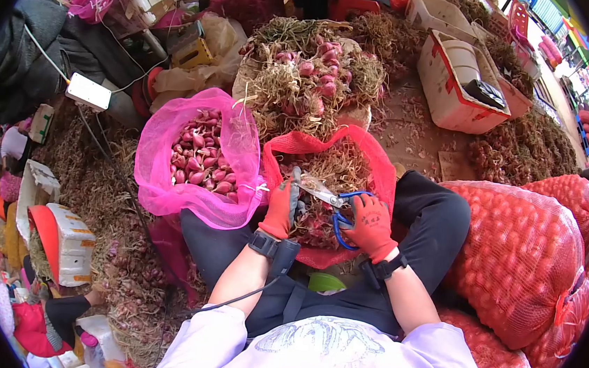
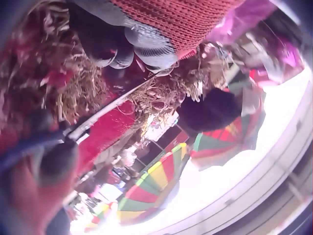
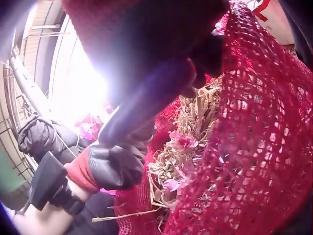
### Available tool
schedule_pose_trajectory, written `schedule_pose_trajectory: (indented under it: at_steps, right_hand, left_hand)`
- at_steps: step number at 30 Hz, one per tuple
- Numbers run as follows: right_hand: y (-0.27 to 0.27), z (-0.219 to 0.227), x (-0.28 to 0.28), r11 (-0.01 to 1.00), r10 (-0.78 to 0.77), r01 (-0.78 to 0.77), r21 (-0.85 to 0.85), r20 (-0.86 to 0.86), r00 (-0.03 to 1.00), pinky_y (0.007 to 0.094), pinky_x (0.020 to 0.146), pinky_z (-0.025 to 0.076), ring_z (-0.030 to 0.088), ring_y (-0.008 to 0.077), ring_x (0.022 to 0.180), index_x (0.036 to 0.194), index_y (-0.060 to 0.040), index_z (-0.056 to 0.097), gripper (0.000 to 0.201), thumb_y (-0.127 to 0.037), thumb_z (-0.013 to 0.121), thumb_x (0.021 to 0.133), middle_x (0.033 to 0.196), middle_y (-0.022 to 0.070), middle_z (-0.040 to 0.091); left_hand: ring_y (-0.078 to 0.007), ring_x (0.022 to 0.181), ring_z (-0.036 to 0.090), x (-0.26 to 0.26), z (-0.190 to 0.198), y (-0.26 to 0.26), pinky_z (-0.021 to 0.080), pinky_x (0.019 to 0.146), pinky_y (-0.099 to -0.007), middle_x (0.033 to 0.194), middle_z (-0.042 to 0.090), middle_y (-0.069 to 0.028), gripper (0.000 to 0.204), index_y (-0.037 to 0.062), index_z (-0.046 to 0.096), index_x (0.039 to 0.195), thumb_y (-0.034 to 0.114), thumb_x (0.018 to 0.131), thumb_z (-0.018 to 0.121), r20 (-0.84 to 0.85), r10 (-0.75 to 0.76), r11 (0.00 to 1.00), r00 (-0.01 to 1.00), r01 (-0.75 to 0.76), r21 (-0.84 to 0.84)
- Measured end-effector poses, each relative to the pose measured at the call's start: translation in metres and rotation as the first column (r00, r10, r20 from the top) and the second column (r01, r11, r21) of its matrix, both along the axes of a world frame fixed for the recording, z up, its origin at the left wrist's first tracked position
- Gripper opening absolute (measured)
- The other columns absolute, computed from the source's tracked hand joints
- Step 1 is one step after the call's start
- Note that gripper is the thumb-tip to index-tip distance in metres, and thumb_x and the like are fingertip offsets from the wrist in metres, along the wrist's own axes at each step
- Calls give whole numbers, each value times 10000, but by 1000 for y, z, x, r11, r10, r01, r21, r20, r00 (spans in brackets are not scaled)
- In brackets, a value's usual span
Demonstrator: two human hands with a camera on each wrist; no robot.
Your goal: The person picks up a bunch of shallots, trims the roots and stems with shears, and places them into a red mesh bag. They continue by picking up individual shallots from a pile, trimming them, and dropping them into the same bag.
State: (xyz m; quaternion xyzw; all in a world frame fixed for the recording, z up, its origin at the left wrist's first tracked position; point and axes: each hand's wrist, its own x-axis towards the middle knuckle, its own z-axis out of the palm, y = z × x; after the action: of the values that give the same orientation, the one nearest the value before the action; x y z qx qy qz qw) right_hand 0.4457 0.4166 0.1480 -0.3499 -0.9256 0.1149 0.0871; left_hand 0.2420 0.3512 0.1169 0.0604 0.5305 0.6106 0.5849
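Observation:
My right hand (image 1: 373,226), in an orange-red glove, grips the blue-handled scissors (image 1: 323,193) over a red mesh bag (image 1: 312,143) between the legs. The blades point left toward my left hand (image 1: 281,208), in a glove with grey-coated fingers. In the left wrist view those fingers (image 2: 156,56) are curled, with a sliver of pinkish shallot at their tips beside the scissor blade (image 2: 110,106); most of it is hidden. Dry stalks and shallots fill the red bag. Left of it, a pink mesh bag (image 1: 152,171) holds trimmed shallots (image 1: 202,155).
A heap of shallots with dried tops (image 1: 311,73) lies ahead. Full red mesh sacks (image 1: 513,252) crowd the right side. White bins (image 1: 449,92) stand at the far right, and more dried bunches (image 1: 98,188) spread along the left. A cable (image 1: 236,294) runs to the left wrist.

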Motion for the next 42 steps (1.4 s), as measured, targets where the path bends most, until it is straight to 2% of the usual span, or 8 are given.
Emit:
schedule_pose_trajectory:
  at_steps: [7,15,21,25,28,32,37,42]
  right_hand:
    - [1,8,-4,738,-275,44,-674,-240,931,407,700,483,632,319,763,943,-39,619,396,-385,669,755,816,154,644]
    - [-10,-19,-7,794,-116,-30,-607,-199,973,436,783,461,588,362,921,1110,-31,521,593,-505,620,768,993,213,594]
    - [-18,-7,-10,944,-81,26,-328,-153,985,418,796,448,563,347,935,1110,-12,516,583,-447,664,751,989,184,569]
    - [-16,-12,-9,960,-123,82,-267,-139,983,418,781,450,564,345,941,1092,-13,521,572,-449,652,747,983,184,571]
    - [-16,-14,-8,961,-134,111,-252,-75,988,420,761,457,579,344,902,1063,-13,533,557,-457,640,745,940,177,584]
    - [-12,-13,-1,961,-84,89,-262,30,996,422,717,469,608,334,815,998,-15,561,520,-459,644,742,849,158,616]
    - [0,-14,-1,747,-216,104,-656,-93,972,432,720,464,621,333,840,993,-50,621,453,-462,619,804,913,168,653]
    - [0,-7,6,883,-249,142,-447,-190,950,419,766,461,599,342,887,1010,-32,595,542,-524,611,785,926,189,618]
  left_hand:
    - [-163,945,561,17,12,8,505,800,-330,1006,561,-7,433,108,533,1081,502,934,430,-61,52,940,997,-28,339]
    - [-108,613,538,7,-27,8,389,438,-188,720,546,14,319,175,503,909,490,906,453,459,35,948,888,-174,265]
    - [-108,633,546,17,-13,6,394,447,-195,793,571,17,229,190,489,909,417,926,461,169,109,966,980,-145,213]
    - [-86,652,484,14,-12,6,387,491,-218,791,512,34,99,175,459,960,272,956,479,470,-6,985,882,-75,154]
    - [-78,638,436,25,-13,0,374,509,-218,752,457,51,164,164,463,955,328,953,482,48,-66,935,997,45,352]
    - [-84,632,433,21,-7,-1,371,512,-235,734,438,44,238,150,479,924,388,941,487,1,-61,968,998,59,245]
    - [-154,738,550,8,-10,6,484,635,-260,892,588,-47,428,25,524,1185,363,924,500,498,-194,916,845,-26,400]
    - [-123,1075,502,8,-7,12,425,935,-291,1193,508,-54,411,25,401,1309,206,948,481,70,-94,750,993,24,661]
